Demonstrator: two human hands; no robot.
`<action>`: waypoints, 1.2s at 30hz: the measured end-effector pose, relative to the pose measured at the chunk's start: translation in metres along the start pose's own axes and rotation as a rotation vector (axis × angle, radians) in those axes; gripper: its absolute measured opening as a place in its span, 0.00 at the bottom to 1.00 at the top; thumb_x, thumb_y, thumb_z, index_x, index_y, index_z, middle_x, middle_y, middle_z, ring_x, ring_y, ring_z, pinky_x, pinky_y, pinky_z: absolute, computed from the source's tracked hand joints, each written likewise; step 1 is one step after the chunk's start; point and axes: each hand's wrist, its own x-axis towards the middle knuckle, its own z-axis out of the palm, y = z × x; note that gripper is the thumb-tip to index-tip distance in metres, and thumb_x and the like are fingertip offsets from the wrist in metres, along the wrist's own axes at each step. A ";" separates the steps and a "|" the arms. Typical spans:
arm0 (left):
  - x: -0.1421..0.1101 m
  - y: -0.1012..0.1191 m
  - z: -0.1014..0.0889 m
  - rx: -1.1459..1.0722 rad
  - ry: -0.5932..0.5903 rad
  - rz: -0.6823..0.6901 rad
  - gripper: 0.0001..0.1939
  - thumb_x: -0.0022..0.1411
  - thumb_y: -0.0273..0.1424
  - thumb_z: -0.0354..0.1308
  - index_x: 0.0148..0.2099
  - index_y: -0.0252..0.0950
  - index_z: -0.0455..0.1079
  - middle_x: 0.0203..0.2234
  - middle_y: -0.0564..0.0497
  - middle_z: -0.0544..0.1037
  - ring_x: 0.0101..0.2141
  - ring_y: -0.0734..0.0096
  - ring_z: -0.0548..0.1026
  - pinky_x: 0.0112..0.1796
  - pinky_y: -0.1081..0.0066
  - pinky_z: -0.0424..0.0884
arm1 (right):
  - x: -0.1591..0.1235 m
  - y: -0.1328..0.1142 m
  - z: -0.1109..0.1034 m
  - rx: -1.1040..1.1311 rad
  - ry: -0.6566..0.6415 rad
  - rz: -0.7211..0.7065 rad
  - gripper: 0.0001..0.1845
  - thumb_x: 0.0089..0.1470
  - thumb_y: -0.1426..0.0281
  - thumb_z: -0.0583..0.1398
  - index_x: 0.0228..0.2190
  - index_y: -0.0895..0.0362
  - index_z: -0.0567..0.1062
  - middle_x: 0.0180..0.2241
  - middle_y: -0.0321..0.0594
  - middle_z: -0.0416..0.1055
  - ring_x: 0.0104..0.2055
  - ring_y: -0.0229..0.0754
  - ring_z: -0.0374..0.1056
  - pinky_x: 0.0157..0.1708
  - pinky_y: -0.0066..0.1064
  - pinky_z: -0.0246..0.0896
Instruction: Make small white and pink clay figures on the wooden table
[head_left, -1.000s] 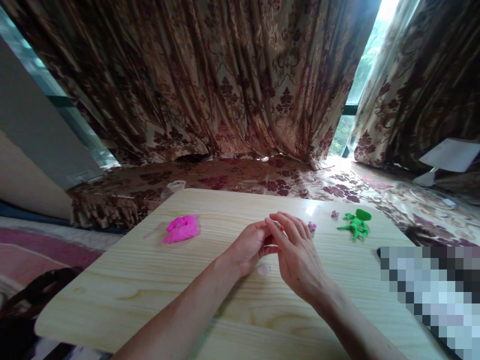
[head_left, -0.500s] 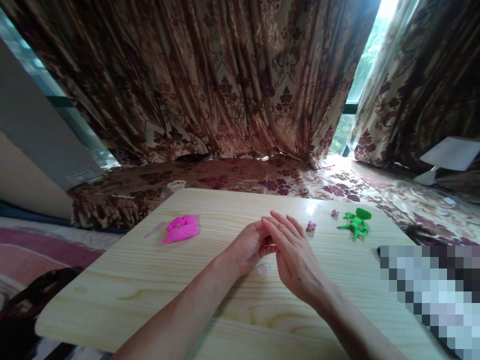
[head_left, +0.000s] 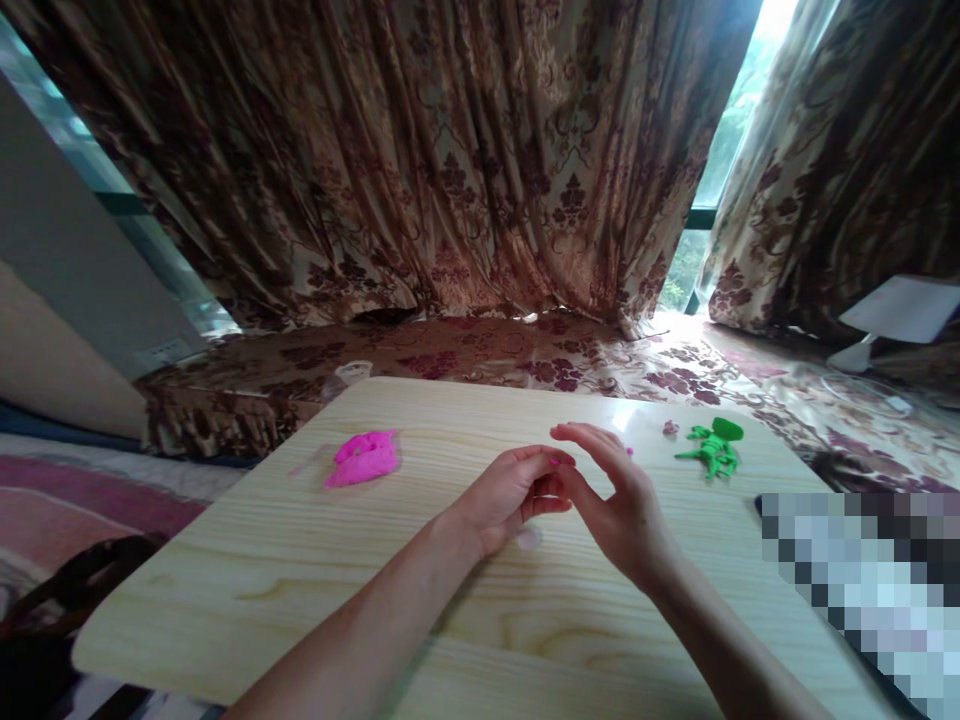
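Note:
My left hand (head_left: 514, 500) is closed, its thumb and index finger pinching a tiny bit of pink clay (head_left: 555, 461). My right hand (head_left: 626, 495) is just right of it, fingers stretched out and apart from the thumb. Its thumb tip reaches the left fingertips. Beneath the hands a small whitish round piece (head_left: 529, 538) rests on the wooden table (head_left: 247, 590). Behind the right hand, a pink-dotted ball (head_left: 630, 451) is mostly hidden. To the left lies a lump of bright pink clay (head_left: 365, 459) on clear wrapping.
A green clay figure (head_left: 712, 449) stands at the table's right, with a small pinkish piece (head_left: 670, 427) beside it. A blurred-out dark-edged object (head_left: 862, 590) occupies the right edge. Farther back are a white lamp (head_left: 900, 308) and patterned curtains (head_left: 450, 180).
My right hand has lifted off the left, turning so its fingers spread away from the thumb. The pink bit at the left fingertips now shows, and the dotted ball is more covered.

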 end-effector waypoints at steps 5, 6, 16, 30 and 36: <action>0.001 0.001 0.001 0.037 0.001 0.020 0.06 0.54 0.30 0.58 0.33 0.32 0.71 0.25 0.53 0.69 0.26 0.80 0.68 0.33 0.73 0.67 | 0.005 -0.003 -0.002 -0.020 -0.016 -0.034 0.09 0.52 0.77 0.57 0.34 0.53 0.75 0.39 0.39 0.69 0.44 0.41 0.64 0.46 0.36 0.61; 0.002 0.001 0.001 0.056 0.010 0.020 0.06 0.53 0.30 0.58 0.33 0.32 0.71 0.25 0.53 0.70 0.26 0.80 0.68 0.33 0.73 0.68 | 0.006 -0.002 -0.003 -0.011 -0.002 -0.018 0.08 0.52 0.76 0.57 0.33 0.53 0.74 0.38 0.39 0.70 0.43 0.41 0.65 0.45 0.36 0.61; 0.001 0.007 -0.004 0.154 0.095 0.101 0.10 0.53 0.34 0.58 0.35 0.31 0.72 0.28 0.48 0.74 0.27 0.76 0.71 0.33 0.72 0.68 | 0.004 0.041 -0.033 -0.439 -0.217 0.269 0.10 0.51 0.74 0.54 0.32 0.55 0.75 0.30 0.38 0.73 0.31 0.39 0.68 0.32 0.29 0.62; 0.007 0.001 -0.010 0.089 0.113 0.078 0.10 0.52 0.30 0.59 0.37 0.30 0.72 0.29 0.48 0.74 0.25 0.79 0.69 0.34 0.72 0.70 | -0.002 0.042 -0.029 -0.684 -0.412 0.270 0.11 0.51 0.75 0.55 0.33 0.53 0.76 0.32 0.38 0.73 0.31 0.38 0.68 0.30 0.27 0.56; 0.007 0.001 -0.009 0.037 0.144 0.073 0.11 0.50 0.24 0.60 0.39 0.29 0.72 0.25 0.49 0.74 0.25 0.78 0.71 0.36 0.71 0.71 | -0.003 0.041 -0.028 -0.680 -0.411 0.268 0.10 0.52 0.72 0.55 0.33 0.52 0.76 0.32 0.38 0.73 0.30 0.38 0.68 0.29 0.27 0.54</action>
